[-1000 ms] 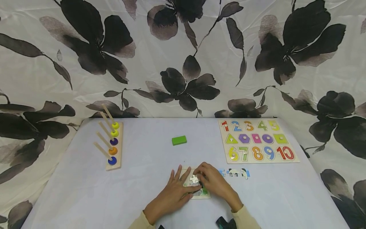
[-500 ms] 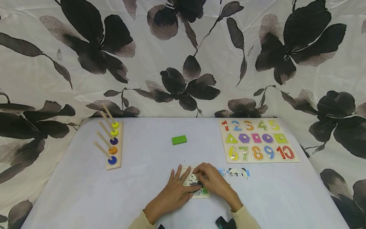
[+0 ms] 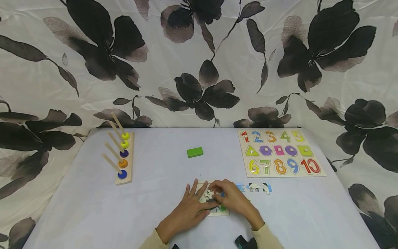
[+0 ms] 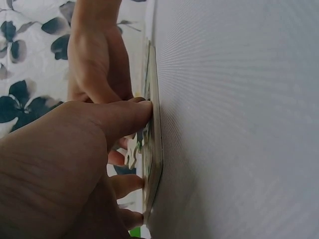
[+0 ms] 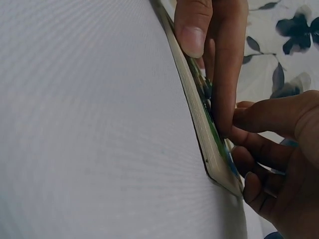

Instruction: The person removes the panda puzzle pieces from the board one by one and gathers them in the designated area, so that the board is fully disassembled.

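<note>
A small wooden jigsaw board (image 3: 223, 214) with a panda picture lies flat at the front of the table. My left hand (image 3: 188, 210) rests across its left side with straight, spread fingers; the thumb and another finger press on its surface. Over the board's right part, my right hand (image 3: 235, 197) pinches a jigsaw piece (image 4: 131, 152) between curled fingers. In the left wrist view that piece stands tilted off the board. The right wrist view has the fingers of my right hand (image 5: 286, 154) at the board's edge, and they hide most of the piece there.
Several loose panda jigsaw pieces (image 3: 254, 187) lie right of the board. Behind them is a number and shape board (image 3: 281, 154). A green block (image 3: 195, 152) sits further back, and a peg stand with coloured rings (image 3: 130, 162) is at the left.
My right hand has shifted slightly, its fingers turning the pinched jigsaw piece over the board. A patch of blue shows beside the fingers now. My left hand stays in place.
</note>
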`<action>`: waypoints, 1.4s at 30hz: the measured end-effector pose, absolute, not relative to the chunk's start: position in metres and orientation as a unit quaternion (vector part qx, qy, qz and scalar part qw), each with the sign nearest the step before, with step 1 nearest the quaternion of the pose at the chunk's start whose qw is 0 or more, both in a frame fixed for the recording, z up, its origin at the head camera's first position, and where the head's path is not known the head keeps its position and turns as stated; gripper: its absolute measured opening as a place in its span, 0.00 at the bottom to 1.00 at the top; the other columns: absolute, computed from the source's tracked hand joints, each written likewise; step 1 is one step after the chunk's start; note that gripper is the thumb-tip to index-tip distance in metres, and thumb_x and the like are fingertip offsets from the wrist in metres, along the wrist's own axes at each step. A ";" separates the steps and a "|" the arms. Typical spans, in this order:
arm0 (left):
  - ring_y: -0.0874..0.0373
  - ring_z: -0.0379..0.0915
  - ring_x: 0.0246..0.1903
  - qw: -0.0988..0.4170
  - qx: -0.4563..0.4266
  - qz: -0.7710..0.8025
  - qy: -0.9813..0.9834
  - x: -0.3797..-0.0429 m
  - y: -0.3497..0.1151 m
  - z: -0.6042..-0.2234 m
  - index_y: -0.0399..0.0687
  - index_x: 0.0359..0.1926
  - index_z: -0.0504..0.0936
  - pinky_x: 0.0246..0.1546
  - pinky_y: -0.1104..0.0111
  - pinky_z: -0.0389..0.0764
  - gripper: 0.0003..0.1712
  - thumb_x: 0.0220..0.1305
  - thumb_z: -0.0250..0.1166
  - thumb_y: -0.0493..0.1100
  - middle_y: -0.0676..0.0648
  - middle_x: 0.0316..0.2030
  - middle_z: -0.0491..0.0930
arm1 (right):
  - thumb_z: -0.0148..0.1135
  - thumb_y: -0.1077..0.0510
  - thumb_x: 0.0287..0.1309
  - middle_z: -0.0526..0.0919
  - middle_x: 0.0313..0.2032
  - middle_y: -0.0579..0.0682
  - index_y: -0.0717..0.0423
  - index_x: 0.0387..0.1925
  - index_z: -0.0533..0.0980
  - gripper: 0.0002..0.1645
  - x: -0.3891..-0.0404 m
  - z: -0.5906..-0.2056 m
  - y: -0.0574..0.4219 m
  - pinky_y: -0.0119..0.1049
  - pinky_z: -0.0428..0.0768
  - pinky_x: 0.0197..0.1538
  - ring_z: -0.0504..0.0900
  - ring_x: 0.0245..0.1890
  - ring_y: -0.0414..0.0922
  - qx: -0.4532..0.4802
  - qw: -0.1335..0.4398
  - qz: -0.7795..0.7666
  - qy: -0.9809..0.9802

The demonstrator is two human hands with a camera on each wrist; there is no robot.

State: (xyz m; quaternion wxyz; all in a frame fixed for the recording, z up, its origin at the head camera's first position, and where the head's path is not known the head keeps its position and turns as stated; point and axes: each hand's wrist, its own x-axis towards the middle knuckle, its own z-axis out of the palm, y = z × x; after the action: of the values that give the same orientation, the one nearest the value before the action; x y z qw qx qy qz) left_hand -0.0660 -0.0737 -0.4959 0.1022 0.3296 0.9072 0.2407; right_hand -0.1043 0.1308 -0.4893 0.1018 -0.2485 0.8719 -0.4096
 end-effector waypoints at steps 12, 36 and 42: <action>0.28 0.30 0.70 0.098 0.332 0.241 0.907 -0.065 -0.074 -0.497 0.72 0.62 0.74 0.62 0.32 0.44 0.21 0.70 0.55 0.49 0.36 0.73 0.46 | 0.64 0.66 0.57 0.83 0.29 0.42 0.55 0.44 0.82 0.12 -0.106 -0.492 0.132 0.32 0.75 0.37 0.77 0.31 0.35 -0.231 0.098 -0.432 0.866; 0.28 0.30 0.70 0.100 0.326 0.236 0.910 -0.066 -0.073 -0.496 0.74 0.63 0.73 0.62 0.32 0.46 0.22 0.70 0.55 0.49 0.36 0.73 0.46 | 0.66 0.63 0.57 0.84 0.30 0.44 0.54 0.38 0.84 0.07 -0.108 -0.493 0.137 0.30 0.79 0.36 0.80 0.29 0.35 -0.179 0.085 -0.473 0.859; 0.29 0.29 0.70 0.106 0.321 0.240 0.910 -0.067 -0.073 -0.498 0.76 0.63 0.72 0.62 0.32 0.44 0.22 0.70 0.55 0.50 0.36 0.73 0.47 | 0.67 0.61 0.56 0.86 0.33 0.46 0.54 0.38 0.84 0.07 -0.109 -0.487 0.145 0.30 0.80 0.36 0.82 0.30 0.36 -0.155 0.066 -0.483 0.859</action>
State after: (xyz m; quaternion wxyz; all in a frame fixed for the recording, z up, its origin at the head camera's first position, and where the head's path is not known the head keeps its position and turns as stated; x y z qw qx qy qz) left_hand -0.0667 -0.0731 -0.4976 0.1057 0.3213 0.9098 0.2404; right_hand -0.1086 0.1450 -0.4874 0.0658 -0.1552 0.8591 -0.4832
